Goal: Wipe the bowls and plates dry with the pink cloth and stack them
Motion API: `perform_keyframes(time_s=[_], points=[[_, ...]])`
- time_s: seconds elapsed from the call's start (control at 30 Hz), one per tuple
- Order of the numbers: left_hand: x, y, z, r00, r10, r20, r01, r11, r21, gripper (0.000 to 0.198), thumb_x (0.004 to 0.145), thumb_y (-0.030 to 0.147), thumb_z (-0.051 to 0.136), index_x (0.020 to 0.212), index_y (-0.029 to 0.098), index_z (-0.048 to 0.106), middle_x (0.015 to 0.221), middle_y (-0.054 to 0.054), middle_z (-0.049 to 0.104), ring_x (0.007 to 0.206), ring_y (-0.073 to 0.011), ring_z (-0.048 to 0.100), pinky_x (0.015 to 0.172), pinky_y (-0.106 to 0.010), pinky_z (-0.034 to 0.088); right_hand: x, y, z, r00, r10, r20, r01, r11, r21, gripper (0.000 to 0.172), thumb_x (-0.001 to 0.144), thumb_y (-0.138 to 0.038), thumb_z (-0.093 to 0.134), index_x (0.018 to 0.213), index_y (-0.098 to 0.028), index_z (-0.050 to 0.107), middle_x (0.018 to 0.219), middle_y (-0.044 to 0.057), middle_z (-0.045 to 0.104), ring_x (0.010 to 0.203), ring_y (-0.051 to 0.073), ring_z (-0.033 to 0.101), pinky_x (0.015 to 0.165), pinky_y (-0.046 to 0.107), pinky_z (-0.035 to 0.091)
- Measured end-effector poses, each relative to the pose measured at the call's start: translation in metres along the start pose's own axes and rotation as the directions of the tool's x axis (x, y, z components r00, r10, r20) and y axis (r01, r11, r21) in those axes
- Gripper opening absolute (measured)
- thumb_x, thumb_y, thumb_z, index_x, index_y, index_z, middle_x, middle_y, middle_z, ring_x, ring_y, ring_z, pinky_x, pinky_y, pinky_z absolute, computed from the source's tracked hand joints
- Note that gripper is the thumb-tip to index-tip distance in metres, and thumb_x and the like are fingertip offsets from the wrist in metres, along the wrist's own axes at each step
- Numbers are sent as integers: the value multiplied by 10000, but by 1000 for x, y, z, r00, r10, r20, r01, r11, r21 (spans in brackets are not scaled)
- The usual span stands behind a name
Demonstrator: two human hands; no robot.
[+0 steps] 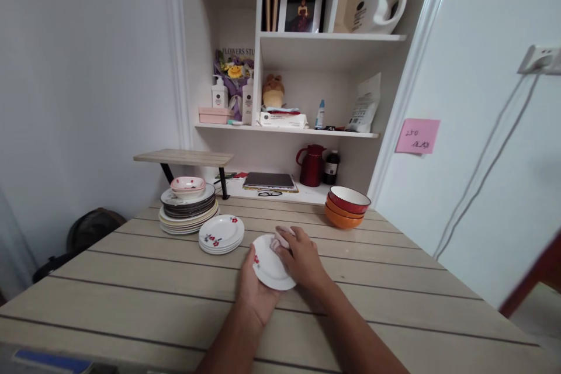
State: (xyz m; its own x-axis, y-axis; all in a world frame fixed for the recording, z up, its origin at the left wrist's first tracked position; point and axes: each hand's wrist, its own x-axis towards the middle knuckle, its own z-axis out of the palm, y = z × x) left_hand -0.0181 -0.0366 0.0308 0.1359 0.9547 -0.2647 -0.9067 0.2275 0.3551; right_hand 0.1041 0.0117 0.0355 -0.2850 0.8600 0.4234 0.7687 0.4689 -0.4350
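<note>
A small white plate [270, 272] with red flowers is tilted above the table, and my left hand [253, 292] grips it from below and at its left edge. My right hand [302, 257] is closed on a pale pinkish cloth [280, 238], which it presses against the plate's upper right part. To the left of my hands lies a short stack of matching flowered plates [221, 232]. Behind that stands a taller stack of larger plates [188, 215], topped by small pink-and-white bowls [188, 186].
Red and orange bowls [346, 208] are stacked at the table's back right. A small raised wooden shelf [184, 157] on black legs stands at the back left. Behind the table, a shelf unit [302, 79] holds a red jug [312, 165], a dark bottle [332, 167] and a laptop [269, 180].
</note>
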Motion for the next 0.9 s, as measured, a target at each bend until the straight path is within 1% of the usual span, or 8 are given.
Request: perform_keyframes(time_s=[0.13, 0.23, 0.37, 0.47, 0.53, 0.63, 0.7, 0.9], points=[[3, 12, -4, 973, 223, -60, -229, 967, -111, 385, 946, 371, 503, 1232, 155, 642, 983, -115, 760, 860, -241, 722, 818, -384, 546, -5, -6, -1, 983, -118, 142, 109, 991, 72, 428, 946, -273, 509, 1372, -281, 555, 1390, 118, 542, 1252, 279, 528, 1015, 452, 399], [4, 18, -7, 955, 286, -73, -294, 940, -175, 388, 962, 354, 465, 1235, 139, 640, 963, -116, 757, 814, -217, 724, 721, -317, 565, -10, -18, -3, 929, -300, 215, 264, 948, 179, 442, 956, -246, 492, 1396, -280, 529, 1450, 95, 523, 1326, 251, 481, 1072, 417, 382], [1, 14, -6, 982, 152, 109, -135, 979, -153, 430, 949, 380, 500, 1272, 121, 616, 1043, -146, 743, 913, -226, 722, 755, -302, 574, -12, -27, -7, 874, -436, 217, 390, 893, 223, 445, 981, -274, 450, 1424, -285, 487, 1534, 66, 449, 1432, 236, 358, 1157, 445, 285], [-2, 5, -2, 969, 5, 247, 23, 993, -112, 423, 944, 384, 528, 1293, 159, 605, 1160, -127, 721, 1031, -216, 696, 876, -314, 549, -9, -25, -9, 904, -380, 198, 346, 920, 185, 460, 1005, -338, 402, 1463, -313, 425, 1595, 50, 352, 1466, 237, 301, 1176, 494, 226], [-2, 0, 0, 958, -28, 285, 59, 993, -100, 407, 946, 379, 529, 1299, 190, 602, 1205, -106, 709, 1064, -210, 684, 914, -325, 532, -5, -21, -9, 939, -295, 174, 273, 952, 141, 468, 1009, -352, 382, 1475, -321, 406, 1612, 48, 320, 1478, 244, 276, 1171, 517, 215], [1, 0, -2, 972, 23, 236, 0, 995, -101, 396, 947, 368, 521, 1288, 189, 612, 1161, -109, 728, 1007, -221, 703, 890, -358, 540, 0, -14, -6, 973, -170, 156, 157, 983, 93, 495, 1002, -331, 378, 1497, -319, 372, 1601, 55, 344, 1470, 242, 293, 1157, 524, 232], [4, 3, -5, 981, 99, 167, -78, 989, -125, 389, 946, 353, 515, 1274, 175, 624, 1114, -118, 743, 954, -226, 715, 851, -363, 553, 1, -9, -3, 973, -141, 183, 127, 988, 86, 516, 997, -323, 381, 1512, -310, 348, 1593, 59, 361, 1463, 236, 307, 1153, 513, 245], [3, 16, -5, 969, 247, 21, -237, 948, -215, 380, 958, 341, 472, 1218, 135, 657, 1026, -140, 752, 908, -238, 726, 826, -364, 571, -8, -14, -6, 890, -324, 320, 283, 944, 169, 571, 966, -305, 455, 1523, -325, 328, 1606, 30, 337, 1491, 244, 251, 1179, 500, 214]])
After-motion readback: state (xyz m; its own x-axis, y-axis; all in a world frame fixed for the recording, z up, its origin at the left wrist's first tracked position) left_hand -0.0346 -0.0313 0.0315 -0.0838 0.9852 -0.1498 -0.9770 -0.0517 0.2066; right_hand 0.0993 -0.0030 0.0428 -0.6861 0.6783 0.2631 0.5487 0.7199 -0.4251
